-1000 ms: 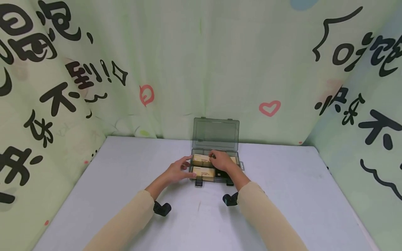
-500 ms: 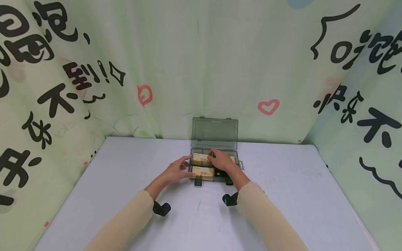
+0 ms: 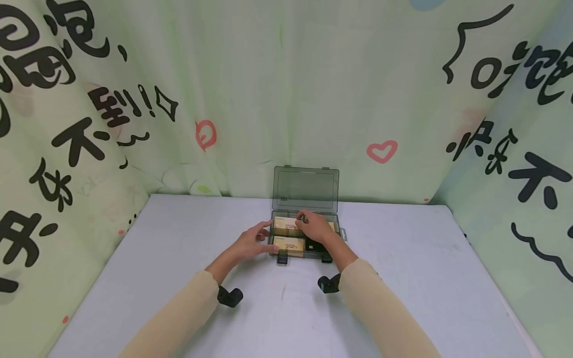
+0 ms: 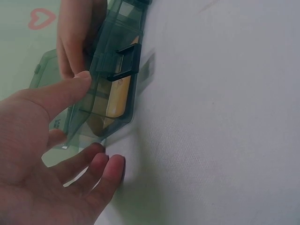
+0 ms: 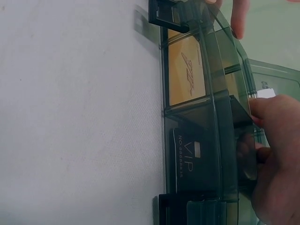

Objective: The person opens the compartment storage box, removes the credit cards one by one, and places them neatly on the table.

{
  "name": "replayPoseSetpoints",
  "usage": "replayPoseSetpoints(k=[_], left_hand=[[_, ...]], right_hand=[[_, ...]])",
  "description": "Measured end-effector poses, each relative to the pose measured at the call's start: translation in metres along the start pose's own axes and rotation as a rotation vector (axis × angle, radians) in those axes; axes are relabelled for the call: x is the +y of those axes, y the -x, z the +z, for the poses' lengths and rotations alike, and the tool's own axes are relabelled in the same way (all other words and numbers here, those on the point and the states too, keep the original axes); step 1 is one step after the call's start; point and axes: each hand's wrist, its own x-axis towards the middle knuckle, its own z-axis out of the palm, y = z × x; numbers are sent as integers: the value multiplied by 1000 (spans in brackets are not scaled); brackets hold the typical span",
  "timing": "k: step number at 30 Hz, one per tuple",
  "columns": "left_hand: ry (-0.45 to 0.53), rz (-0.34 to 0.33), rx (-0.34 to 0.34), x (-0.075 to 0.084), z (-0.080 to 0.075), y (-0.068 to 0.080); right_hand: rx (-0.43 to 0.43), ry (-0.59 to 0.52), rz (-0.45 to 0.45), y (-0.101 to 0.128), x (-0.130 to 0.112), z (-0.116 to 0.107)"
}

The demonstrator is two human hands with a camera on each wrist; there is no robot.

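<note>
A translucent grey-green plastic box (image 3: 315, 256) stands at the back of the table, its lid (image 3: 306, 186) raised behind it. Stacks of yellow cards (image 3: 288, 244) fill compartments on its left, and a black VIP card (image 5: 185, 154) stands in a front compartment on the right. My left hand (image 3: 250, 243) touches the box's left end, thumb toward the front and index finger toward the back, fingers mostly straight. My right hand (image 3: 317, 228) reaches over the back row with curled fingers, near the rear yellow stack (image 3: 284, 226). Whether its fingertips pinch anything is hidden.
Two black latches (image 3: 282, 258) hang at the box's front edge. The box stands on a white table (image 3: 286, 318). A pale green curtain (image 3: 286, 99) with printed writing hangs close behind it and along both sides. Black wrist cameras (image 3: 230, 297) sit below both hands.
</note>
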Motion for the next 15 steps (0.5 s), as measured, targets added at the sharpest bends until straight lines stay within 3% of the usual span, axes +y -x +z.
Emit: replayPoseSetpoints(k=[10, 15], left_hand=[[14, 0, -7, -2, 0, -1], [15, 8, -12, -2, -1, -1]], right_hand=[[13, -134, 1, 3, 2, -2], [23, -145, 12, 2, 2, -4]])
